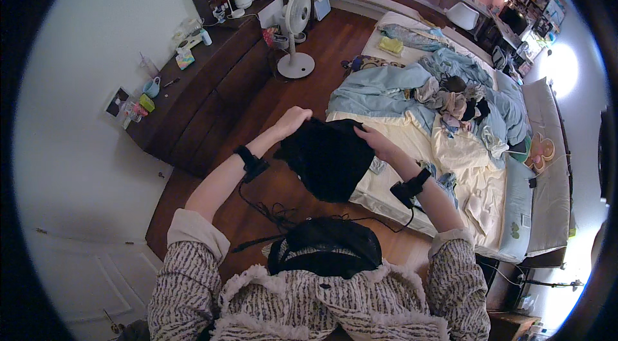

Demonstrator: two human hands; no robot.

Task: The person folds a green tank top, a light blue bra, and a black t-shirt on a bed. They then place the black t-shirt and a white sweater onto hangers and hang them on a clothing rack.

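Note:
A black cloth garment (333, 160) hangs between my two hands, out in front of my body. My left hand (292, 121) pinches its upper left edge, while my right hand (377, 142) grips the upper right edge with the thumb on the near side. The cloth sags downward in loose folds, and its exact kind cannot be made out. Just beyond it and to the right lies a bed (376, 196) with a cream sheet. On the bed sit a rumpled light-blue quilt (381, 85) and a heap of mixed clothes (451, 99).
A white standing fan (295, 67) stands on the wooden floor (333, 32). Along the left wall runs a dark brown low cabinet (212, 99) bearing a blue mug (151, 87). Black cables (275, 215) dangle from my wrist straps. A white door (91, 283) is at lower left.

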